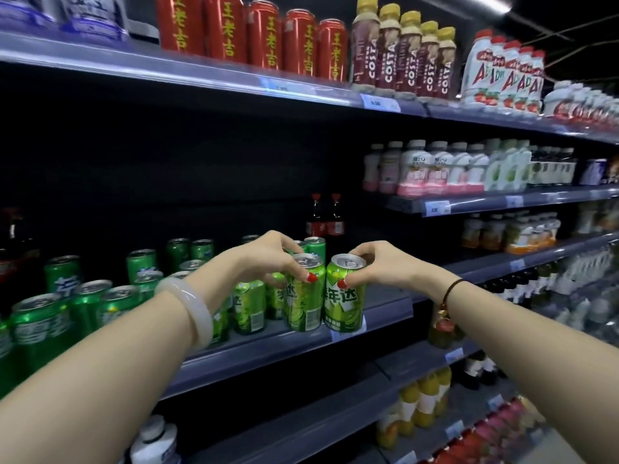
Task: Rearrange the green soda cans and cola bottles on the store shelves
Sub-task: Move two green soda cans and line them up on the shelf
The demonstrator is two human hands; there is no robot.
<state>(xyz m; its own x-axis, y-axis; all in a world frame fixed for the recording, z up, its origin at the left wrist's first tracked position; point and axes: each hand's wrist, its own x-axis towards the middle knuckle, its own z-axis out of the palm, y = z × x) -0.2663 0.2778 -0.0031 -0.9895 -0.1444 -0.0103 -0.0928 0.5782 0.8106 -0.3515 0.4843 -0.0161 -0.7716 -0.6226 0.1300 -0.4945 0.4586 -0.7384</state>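
The left hand [268, 259] grips the rim of a lime-green aluminium soda can [303, 296] from above, thumb on its front. The right hand [378, 262] grasps a second lime-green can [345, 296] the same way. The two cans are upright, side by side between the hands, at the front lip of the grey metal shelf [268, 346]. Beyond the hands stand two dark cola bottles with red caps [326, 216] — and left of the left hand, a cluster of darker green cans [63, 286].
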